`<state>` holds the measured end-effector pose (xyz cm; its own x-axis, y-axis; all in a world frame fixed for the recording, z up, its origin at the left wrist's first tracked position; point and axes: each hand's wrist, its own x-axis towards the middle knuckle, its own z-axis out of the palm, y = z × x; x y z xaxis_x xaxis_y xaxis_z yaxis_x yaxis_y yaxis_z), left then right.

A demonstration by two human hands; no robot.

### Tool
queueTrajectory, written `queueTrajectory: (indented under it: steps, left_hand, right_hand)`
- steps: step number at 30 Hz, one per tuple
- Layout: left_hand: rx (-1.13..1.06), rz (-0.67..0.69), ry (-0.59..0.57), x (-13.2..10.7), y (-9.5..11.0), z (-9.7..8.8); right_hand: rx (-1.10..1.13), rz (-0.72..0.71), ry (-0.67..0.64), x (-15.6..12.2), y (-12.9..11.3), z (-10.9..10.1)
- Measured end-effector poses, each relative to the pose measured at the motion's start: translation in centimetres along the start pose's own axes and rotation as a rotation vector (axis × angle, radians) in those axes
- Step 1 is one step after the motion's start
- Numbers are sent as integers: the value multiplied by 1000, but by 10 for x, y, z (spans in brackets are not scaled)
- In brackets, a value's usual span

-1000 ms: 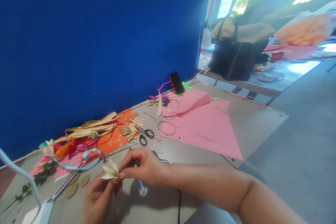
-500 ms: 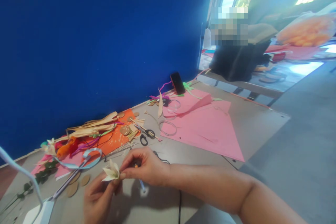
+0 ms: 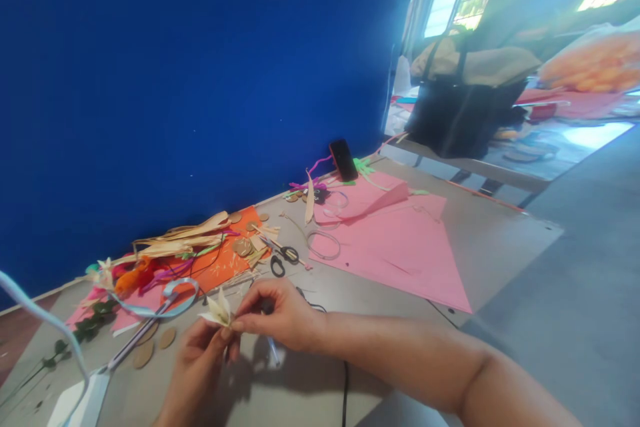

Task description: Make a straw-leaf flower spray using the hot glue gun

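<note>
"Cream flower (image 3: 219, 311), where?"
"Above the counter (image 3: 495, 233), left hand (image 3: 197, 355) and right hand (image 3: 294, 321) at its base, each grip pinched nearly closed on it."
"Risk?"
"Uneven pulling between them could tear a petal."

The left hand (image 3: 203, 350) points up from the lower edge, thumb and fingers pinched together. The right hand (image 3: 283, 315) faces it, thumb and index finger pinched close beside the left's, its bare forearm (image 3: 395, 347) lying nearly level toward a slightly bent elbow (image 3: 477, 377)
</note>
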<state>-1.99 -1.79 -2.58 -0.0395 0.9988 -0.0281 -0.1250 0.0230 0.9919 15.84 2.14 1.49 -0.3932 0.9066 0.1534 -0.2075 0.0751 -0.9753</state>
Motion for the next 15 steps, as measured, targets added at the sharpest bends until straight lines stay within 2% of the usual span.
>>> queueTrajectory:
  steps: [7,15]
  left_hand:
    - [-1,-22,-2,3,0,0]
    - [155,43,3,3,-5,-3]
  right_hand:
    - [-80,-91,9,-2,-6,-1]
    - [-173,-73,85,-2,-7,0]
